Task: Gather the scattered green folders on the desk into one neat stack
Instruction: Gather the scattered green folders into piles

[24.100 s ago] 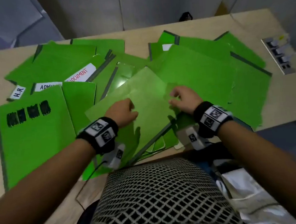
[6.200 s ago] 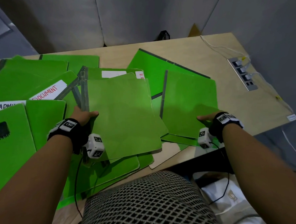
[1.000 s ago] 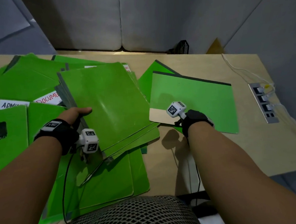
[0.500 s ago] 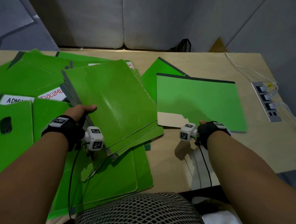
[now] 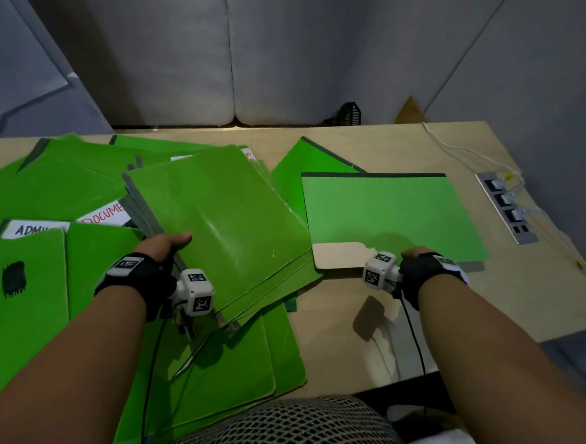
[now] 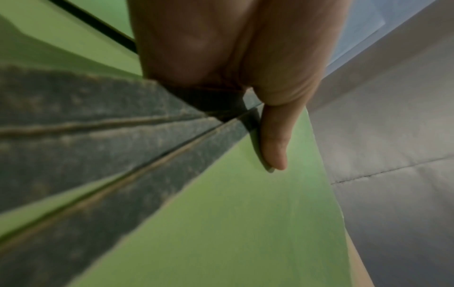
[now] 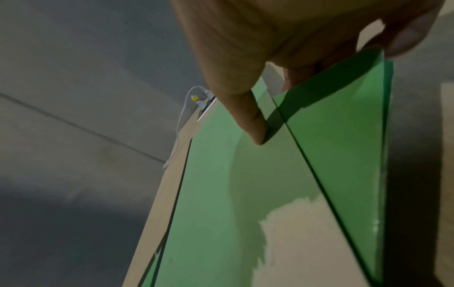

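Note:
My left hand grips a tilted bundle of green folders by its grey spine edge, thumb on the top cover; in the left wrist view the thumb lies on the green cover beside the grey spines. My right hand pinches the near edge of a single green folder with a torn bare-card corner, lifted off the desk; the right wrist view shows the thumb on that folder. Another green folder lies behind. More folders cover the left of the desk.
Labelled folders reading ADMIN and DOCUMENT lie at left. A flat pile of green folders sits at the near edge. A socket strip with white cables is set in the desk at right. Grey wall panels stand behind.
My right hand drew its folder nearer and to the right, now holding it by the near edge. The left hand kept its grip on the bundle, which barely shifted.

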A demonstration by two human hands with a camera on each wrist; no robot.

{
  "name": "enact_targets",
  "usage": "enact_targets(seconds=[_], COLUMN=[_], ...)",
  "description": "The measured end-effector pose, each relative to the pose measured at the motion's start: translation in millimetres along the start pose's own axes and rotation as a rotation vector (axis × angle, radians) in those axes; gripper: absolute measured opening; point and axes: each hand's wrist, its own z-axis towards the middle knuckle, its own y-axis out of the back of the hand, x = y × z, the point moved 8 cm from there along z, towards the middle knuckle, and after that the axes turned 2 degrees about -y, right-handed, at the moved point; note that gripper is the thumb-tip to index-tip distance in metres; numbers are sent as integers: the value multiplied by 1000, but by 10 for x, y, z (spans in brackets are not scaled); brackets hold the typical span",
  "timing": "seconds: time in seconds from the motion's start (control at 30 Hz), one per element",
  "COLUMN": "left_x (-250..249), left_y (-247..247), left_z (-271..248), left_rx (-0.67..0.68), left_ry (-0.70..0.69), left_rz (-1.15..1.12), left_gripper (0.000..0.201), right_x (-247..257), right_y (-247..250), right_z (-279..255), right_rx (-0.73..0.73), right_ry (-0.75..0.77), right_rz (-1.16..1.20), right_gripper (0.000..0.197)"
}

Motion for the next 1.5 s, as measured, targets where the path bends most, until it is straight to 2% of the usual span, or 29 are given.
enact_targets(seconds=[0.1,0.17,0.2,0.27,0.33,0.37,0.43,0.47,0.53,0.57,0.63,0.73,0.83,0.87,0.93,1.03,1.1,1.17,1.23,1.3,1.4,1.47,1.5], left_x=[13,11,-6,-124,-351,-468,-691,-814,-1102,-1248,-1529,-1841,-2075,-2132,-2230,-2300,-2306,-2259,-2186,-2079,-1821,-1566,-1419], left_y=[-48,-49,-40,-2,44,47,34,11,-6,-7,0,-12,6,34,110,196,218,200,190,178,62,-26,-72], left_z=[-56,-76,-48,-43,-198,-335,-501,-600,-777,-868,-1073,-1563,-2010,-2079,-2170,-2220,-2179,-2170,-2132,-2026,-1844,-1655,-1546], left_rx=[20,12,-1,-52,-116,-134,-132,-119,-100,-104,-109,-74,-14,19,83,141,138,154,195,255,407,455,469], left_ry=[-5,-28,-53,-135,-236,-275,-349,-392,-520,-588,-717,-910,-1081,-1102,-1101,-1064,-1028,-997,-959,-913,-824,-733,-670], left_rz=[-60,-99,-104,-88,-62,-36,-22,-29,-53,-36,-16,47,55,38,-8,-74,-125,-125,-117,-137,-178,-183,-184], left_gripper=[81,84,89,96,90,83,76,69,54,46,34,38,29,30,39,66,88,94,81,52,5,9,18], right_x=[57,176,238,395,533,662,949,1063,1243,1341,1533,1758,1934,1974,2053,2142,2175,2168,2165,2142,2003,1894,1857], right_y=[1,50,84,216,492,557,661,728,864,908,1008,1201,1386,1425,1496,1514,1483,1461,1430,1357,1089,828,692], right_z=[-49,-49,-69,-124,-172,-187,-255,-299,-434,-497,-708,-912,-1106,-1169,-1285,-1398,-1466,-1468,-1436,-1355,-1180,-1030,-919], right_rx=[34,2,-18,-100,-295,-303,-307,-332,-395,-406,-429,-458,-506,-509,-508,-411,-272,-149,-34,80,269,363,398], right_ry=[-29,-27,-45,-62,-66,-4,201,276,392,441,522,652,777,815,883,951,991,983,982,967,856,782,758], right_rz=[122,379,428,300,125,128,289,326,371,391,368,370,398,404,428,456,512,555,536,494,469,418,383], right_gripper=[53,46,44,46,49,41,13,7,28,28,9,28,23,19,24,28,27,34,26,16,37,51,50])
